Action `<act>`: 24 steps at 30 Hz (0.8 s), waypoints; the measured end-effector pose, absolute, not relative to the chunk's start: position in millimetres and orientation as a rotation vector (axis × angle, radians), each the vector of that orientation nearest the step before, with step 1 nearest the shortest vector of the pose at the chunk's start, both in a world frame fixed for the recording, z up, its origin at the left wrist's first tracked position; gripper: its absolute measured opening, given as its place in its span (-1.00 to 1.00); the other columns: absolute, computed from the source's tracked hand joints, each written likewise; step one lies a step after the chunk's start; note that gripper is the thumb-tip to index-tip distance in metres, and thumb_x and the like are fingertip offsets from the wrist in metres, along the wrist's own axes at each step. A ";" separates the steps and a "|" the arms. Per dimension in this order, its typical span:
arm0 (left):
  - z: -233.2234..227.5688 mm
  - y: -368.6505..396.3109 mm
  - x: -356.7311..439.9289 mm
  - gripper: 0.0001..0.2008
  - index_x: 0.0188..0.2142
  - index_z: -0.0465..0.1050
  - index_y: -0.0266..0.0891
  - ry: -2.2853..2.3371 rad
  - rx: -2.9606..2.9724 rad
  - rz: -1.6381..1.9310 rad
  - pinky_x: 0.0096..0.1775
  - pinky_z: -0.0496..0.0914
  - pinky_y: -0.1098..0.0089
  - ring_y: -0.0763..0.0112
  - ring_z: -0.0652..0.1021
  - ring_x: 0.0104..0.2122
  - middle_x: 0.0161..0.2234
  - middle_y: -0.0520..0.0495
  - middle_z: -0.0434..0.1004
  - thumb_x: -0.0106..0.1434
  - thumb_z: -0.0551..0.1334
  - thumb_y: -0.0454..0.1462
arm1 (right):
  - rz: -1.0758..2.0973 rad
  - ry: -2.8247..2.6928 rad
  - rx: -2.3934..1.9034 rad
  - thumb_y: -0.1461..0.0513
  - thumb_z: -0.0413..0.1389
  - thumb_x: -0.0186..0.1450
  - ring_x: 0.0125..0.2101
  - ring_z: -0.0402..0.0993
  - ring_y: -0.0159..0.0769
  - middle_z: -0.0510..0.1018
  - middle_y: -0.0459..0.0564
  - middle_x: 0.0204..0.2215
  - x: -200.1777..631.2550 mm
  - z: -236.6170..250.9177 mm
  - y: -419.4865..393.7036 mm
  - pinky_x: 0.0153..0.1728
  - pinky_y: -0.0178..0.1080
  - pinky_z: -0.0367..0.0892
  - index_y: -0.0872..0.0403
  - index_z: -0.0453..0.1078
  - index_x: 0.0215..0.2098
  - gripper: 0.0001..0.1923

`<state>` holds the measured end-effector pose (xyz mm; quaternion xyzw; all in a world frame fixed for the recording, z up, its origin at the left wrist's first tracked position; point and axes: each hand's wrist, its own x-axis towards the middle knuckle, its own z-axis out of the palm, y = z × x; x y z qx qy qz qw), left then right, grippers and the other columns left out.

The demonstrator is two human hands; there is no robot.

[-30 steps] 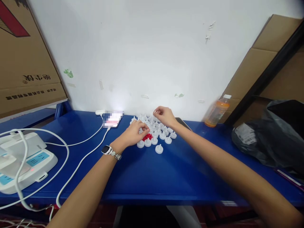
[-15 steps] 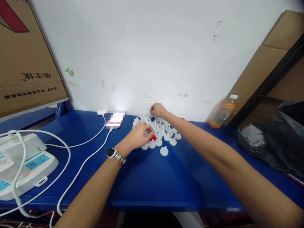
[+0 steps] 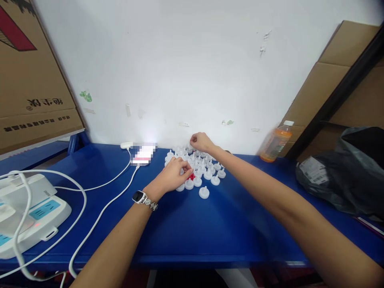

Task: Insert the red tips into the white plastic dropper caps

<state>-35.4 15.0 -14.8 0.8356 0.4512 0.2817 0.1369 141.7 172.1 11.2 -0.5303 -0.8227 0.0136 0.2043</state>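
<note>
Head cam: L hand [image 3: 177, 175] bent over red pcs [image 3: 192, 176], couldn't tell grip; R hand [image 3: 201, 142] pressed grip together by white pcs [image 3: 208, 175], prob. clustered for easy reach.

The cardboard box [image 3: 30, 72] is showing "绝尘侠®" upside down; the lettering on the white charger [image 3: 40, 186] is appearing too small.

Two bare forearms [image 3: 120, 236] extend over the near edge of the desk [image 3: 192, 232]. The left hand [image 3: 175, 175] is palm down, fingers [image 3: 185, 165] bent; the right hand [image 3: 202, 143] lies farther out, near the back edge, fingers curled toward the thumb.
</note>
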 end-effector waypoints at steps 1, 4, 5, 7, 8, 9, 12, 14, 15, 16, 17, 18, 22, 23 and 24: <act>-15.5 15.3 -35.0 -0.68 -0.31 0.53 -0.17 1.305 2.422 0.810 -0.06 0.34 0.15 0.15 0.44 -0.14 -0.26 -0.11 0.50 0.34 0.11 -0.05 | 0.053 -2.315 -1.472 0.30 0.09 0.21 -0.31 0.54 -0.31 0.66 0.02 -0.30 142.6 9.8 172.0 -0.28 -0.38 0.33 0.12 0.57 -0.24 -0.77; -17.0 16.1 -34.2 -0.67 -0.31 0.53 -0.17 1.300 2.431 0.806 -0.05 0.33 0.14 0.16 0.43 -0.15 -0.26 -0.11 0.50 0.35 0.10 -0.04 | 0.088 -2.373 -1.471 0.32 0.13 0.17 -0.34 0.54 -0.33 0.66 0.00 -0.37 142.8 2.8 175.4 -0.30 -0.41 0.32 0.12 0.58 -0.33 -0.82; -17.4 16.4 -34.3 -0.66 -0.31 0.53 -0.17 1.295 2.435 0.805 -0.04 0.33 0.14 0.16 0.43 -0.15 -0.26 -0.11 0.50 0.36 0.09 -0.04 | 0.091 -2.381 -1.478 0.33 0.13 0.17 -0.33 0.54 -0.33 0.66 0.00 -0.37 141.9 0.4 177.4 -0.29 -0.40 0.32 0.12 0.58 -0.33 -0.83; -17.9 16.8 -34.7 -0.64 -0.30 0.53 -0.18 1.284 2.441 0.803 -0.04 0.33 0.13 0.17 0.44 -0.16 -0.26 -0.12 0.50 0.36 0.08 -0.03 | 0.090 -2.383 -1.499 0.32 0.14 0.17 -0.31 0.54 -0.32 0.66 0.01 -0.33 139.3 -2.8 181.1 -0.25 -0.39 0.32 0.12 0.59 -0.31 -0.82; -18.0 16.9 -35.0 -0.64 -0.30 0.54 -0.18 1.281 2.441 0.802 -0.05 0.33 0.13 0.18 0.44 -0.17 -0.26 -0.12 0.50 0.36 0.08 -0.02 | 0.085 -2.381 -1.510 0.32 0.14 0.18 -0.29 0.54 -0.31 0.67 0.02 -0.31 138.1 -3.4 182.6 -0.23 -0.38 0.32 0.11 0.59 -0.30 -0.81; -17.9 16.9 -35.2 -0.64 -0.30 0.54 -0.18 1.279 2.441 0.801 -0.05 0.33 0.13 0.18 0.44 -0.17 -0.25 -0.12 0.50 0.36 0.08 -0.02 | 0.077 -2.377 -1.520 0.31 0.13 0.19 -0.27 0.54 -0.29 0.67 0.02 -0.28 137.2 -3.3 183.5 -0.21 -0.37 0.32 0.11 0.59 -0.28 -0.80; -17.0 16.5 -35.1 -0.65 -0.30 0.53 -0.17 1.288 2.436 0.807 -0.04 0.34 0.13 0.16 0.45 -0.15 -0.26 -0.12 0.50 0.36 0.09 -0.03 | 0.052 -2.379 -1.544 0.29 0.12 0.21 -0.22 0.54 -0.25 0.67 0.03 -0.24 137.3 -0.2 182.8 -0.17 -0.33 0.31 0.09 0.59 -0.25 -0.78; -16.3 16.0 -34.6 -0.66 -0.32 0.53 -0.17 1.289 2.437 0.813 -0.04 0.34 0.13 0.15 0.45 -0.13 -0.27 -0.12 0.51 0.35 0.10 -0.04 | 0.044 -2.404 -1.559 0.28 0.13 0.21 -0.21 0.54 -0.24 0.67 0.02 -0.25 138.7 2.5 180.2 -0.15 -0.31 0.30 0.08 0.60 -0.26 -0.79; -16.0 15.8 -34.4 -0.67 -0.32 0.53 -0.17 1.287 2.438 0.818 -0.04 0.34 0.13 0.14 0.45 -0.13 -0.27 -0.12 0.51 0.35 0.11 -0.04 | 0.042 -2.422 -1.567 0.28 0.14 0.21 -0.21 0.54 -0.24 0.67 0.01 -0.26 139.2 3.6 178.5 -0.14 -0.30 0.30 0.08 0.60 -0.27 -0.80; -15.8 15.5 -34.3 -0.67 -0.32 0.53 -0.17 1.285 2.439 0.822 -0.03 0.34 0.12 0.14 0.45 -0.12 -0.27 -0.12 0.51 0.35 0.11 -0.04 | 0.040 -2.441 -1.575 0.28 0.15 0.20 -0.21 0.54 -0.23 0.67 0.00 -0.27 139.3 4.6 176.8 -0.12 -0.30 0.29 0.07 0.60 -0.29 -0.81; -15.5 15.1 -34.3 -0.67 -0.32 0.53 -0.17 1.285 2.439 0.825 -0.03 0.34 0.12 0.15 0.45 -0.13 -0.27 -0.12 0.51 0.35 0.11 -0.05 | 0.040 -2.458 -1.583 0.28 0.16 0.20 -0.20 0.54 -0.23 0.68 -0.02 -0.27 139.0 5.3 175.2 -0.11 -0.29 0.28 0.06 0.61 -0.29 -0.82; -15.2 14.8 -34.4 -0.67 -0.32 0.53 -0.17 1.286 2.436 0.827 -0.03 0.33 0.12 0.15 0.45 -0.13 -0.27 -0.12 0.51 0.35 0.11 -0.05 | 0.039 -2.472 -1.591 0.27 0.16 0.20 -0.20 0.54 -0.24 0.68 -0.03 -0.27 138.4 5.9 173.8 -0.10 -0.29 0.27 0.04 0.61 -0.29 -0.83; -13.5 13.3 -34.7 -0.68 -0.31 0.54 -0.18 1.303 2.413 0.810 -0.05 0.34 0.13 0.14 0.45 -0.12 -0.26 -0.12 0.50 0.35 0.11 -0.05 | -0.012 -2.443 -1.645 0.18 0.09 0.29 -0.13 0.53 -0.22 0.67 -0.02 -0.20 136.9 7.5 173.2 -0.01 -0.22 0.23 0.00 0.56 -0.11 -0.73; -13.1 13.1 -34.7 -0.68 -0.30 0.54 -0.18 1.304 2.411 0.806 -0.05 0.35 0.13 0.14 0.45 -0.12 -0.25 -0.12 0.50 0.35 0.11 -0.06 | -0.044 -2.419 -1.674 0.17 0.06 0.31 -0.10 0.52 -0.18 0.66 0.02 -0.18 137.3 7.5 174.4 0.03 -0.16 0.20 0.03 0.55 -0.09 -0.71; -12.9 13.1 -34.5 -0.68 -0.30 0.54 -0.18 1.303 2.413 0.804 -0.05 0.34 0.13 0.14 0.44 -0.12 -0.25 -0.12 0.50 0.35 0.11 -0.06 | -0.080 -2.395 -1.709 0.17 0.05 0.31 -0.07 0.50 -0.14 0.65 0.08 -0.17 137.9 7.2 175.9 0.07 -0.10 0.15 0.06 0.54 -0.09 -0.70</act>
